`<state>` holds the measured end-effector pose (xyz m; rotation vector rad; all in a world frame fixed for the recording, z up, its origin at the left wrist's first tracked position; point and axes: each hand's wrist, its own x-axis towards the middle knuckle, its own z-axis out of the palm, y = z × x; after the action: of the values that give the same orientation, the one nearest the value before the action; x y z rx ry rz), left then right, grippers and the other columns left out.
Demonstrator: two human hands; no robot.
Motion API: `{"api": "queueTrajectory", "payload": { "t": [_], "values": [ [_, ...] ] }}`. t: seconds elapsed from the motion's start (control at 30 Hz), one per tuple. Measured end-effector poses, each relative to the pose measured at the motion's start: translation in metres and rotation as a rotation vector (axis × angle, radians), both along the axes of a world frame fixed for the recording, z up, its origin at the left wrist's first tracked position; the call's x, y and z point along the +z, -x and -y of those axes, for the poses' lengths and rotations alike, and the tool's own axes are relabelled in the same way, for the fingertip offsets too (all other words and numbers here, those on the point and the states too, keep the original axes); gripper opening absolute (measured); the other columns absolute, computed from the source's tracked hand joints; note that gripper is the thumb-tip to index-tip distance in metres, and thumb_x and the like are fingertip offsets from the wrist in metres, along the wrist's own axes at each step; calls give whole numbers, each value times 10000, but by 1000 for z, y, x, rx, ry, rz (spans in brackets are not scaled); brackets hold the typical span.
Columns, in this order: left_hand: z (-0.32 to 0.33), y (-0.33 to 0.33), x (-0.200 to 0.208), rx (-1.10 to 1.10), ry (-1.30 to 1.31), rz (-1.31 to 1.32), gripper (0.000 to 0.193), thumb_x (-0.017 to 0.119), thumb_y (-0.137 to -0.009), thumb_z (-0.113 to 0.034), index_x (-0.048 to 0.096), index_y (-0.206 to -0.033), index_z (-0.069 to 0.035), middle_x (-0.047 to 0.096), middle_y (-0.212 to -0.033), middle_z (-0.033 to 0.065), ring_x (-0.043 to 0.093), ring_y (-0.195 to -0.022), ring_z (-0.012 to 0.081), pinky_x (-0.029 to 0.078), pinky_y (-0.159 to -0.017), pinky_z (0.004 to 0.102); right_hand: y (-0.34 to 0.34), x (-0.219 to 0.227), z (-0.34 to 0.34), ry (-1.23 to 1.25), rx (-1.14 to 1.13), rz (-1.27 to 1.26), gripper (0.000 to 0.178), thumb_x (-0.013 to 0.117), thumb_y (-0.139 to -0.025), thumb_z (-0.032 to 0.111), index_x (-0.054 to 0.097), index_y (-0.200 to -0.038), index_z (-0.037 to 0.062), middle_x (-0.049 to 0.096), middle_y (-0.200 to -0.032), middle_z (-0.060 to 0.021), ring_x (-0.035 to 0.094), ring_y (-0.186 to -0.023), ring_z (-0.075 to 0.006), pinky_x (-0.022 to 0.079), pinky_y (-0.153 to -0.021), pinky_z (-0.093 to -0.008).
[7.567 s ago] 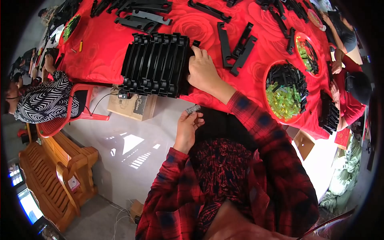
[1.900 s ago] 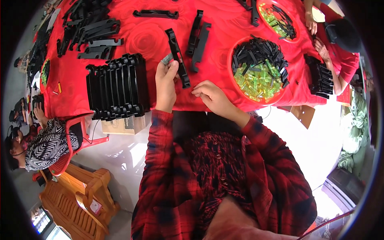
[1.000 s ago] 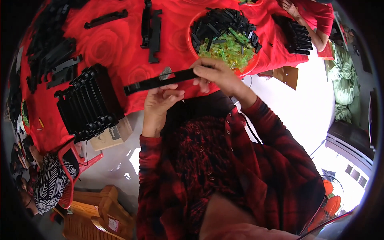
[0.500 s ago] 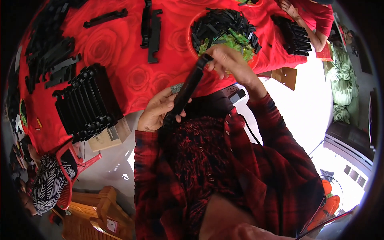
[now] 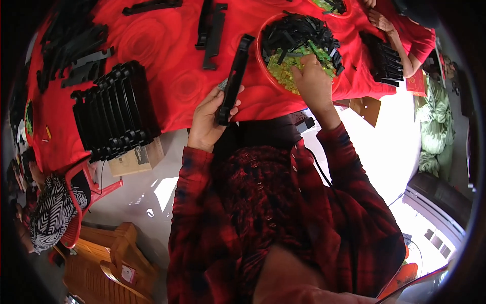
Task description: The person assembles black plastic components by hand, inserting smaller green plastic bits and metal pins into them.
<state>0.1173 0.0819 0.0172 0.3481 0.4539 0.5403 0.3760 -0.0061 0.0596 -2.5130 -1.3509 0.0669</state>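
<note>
In my left hand (image 5: 208, 117) is a long black plastic bar (image 5: 236, 81) with notched ends. It stands tilted, its upper end leaning right, and a grey wrap shows on one finger. My right hand (image 5: 315, 83) reaches into a red bowl (image 5: 264, 65), fingers curled down among small yellow-green pieces (image 5: 285, 73); what its fingertips grip is hidden. Thin black strips (image 5: 298, 31) fill the far part of that bowl. To the left, a row of similar black bars (image 5: 116, 111) stands side by side near the table's edge.
Two black bars (image 5: 211, 38) lie beyond my left hand on the red tablecloth (image 5: 185, 86). More black bars (image 5: 76, 63) are heaped at far left. At upper right, a co-worker's hand (image 5: 380, 21) is near another row of bars (image 5: 382, 61). A wooden chair (image 5: 109, 261) stands lower left.
My right hand has left the bar's upper end and moved right into the bowl. The bar, still in my left hand, now stands more upright. The whole view has shifted slightly.
</note>
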Motion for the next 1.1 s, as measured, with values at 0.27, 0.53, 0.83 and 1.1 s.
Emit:
{"api": "queueTrajectory", "payload": {
  "t": [0.27,0.53,0.83,1.1],
  "values": [
    [4,-11,7,36,38,-6,411,463,-1056,-220,457,-1382,29,585,-1291,203,615,-870,181,517,-709,267,-1,3,-1,-13,56,20,276,646,-904,219,512,-1050,27,653,-994,-211,666,-877,-403,542,-743,-485],
    [-1,-6,-10,-27,20,78,397,422,-1063,-217,452,-1384,15,595,-1254,187,598,-818,172,486,-622,257,21,15,-17,-448,201,-245,187,628,-931,105,635,-1097,18,664,-921,-134,676,-798,-286,532,-684,-362],
    [5,-11,-10,-33,-69,-35,456,433,-1060,-354,506,-1325,11,628,-1184,165,594,-783,178,471,-608,256,81,24,-34,-536,247,-1062,178,629,-941,15,637,-1119,13,621,-910,-11,536,-671,-38,467,-603,-199],
    [7,-11,-16,9,-62,-67,335,458,-1061,-287,542,-1235,-14,670,-1137,162,675,-820,226,537,-639,279,102,9,-43,-570,256,-787,111,685,-885,6,667,-994,17,626,-872,-46,496,-603,-52,418,-490,-243]
  ]
}}
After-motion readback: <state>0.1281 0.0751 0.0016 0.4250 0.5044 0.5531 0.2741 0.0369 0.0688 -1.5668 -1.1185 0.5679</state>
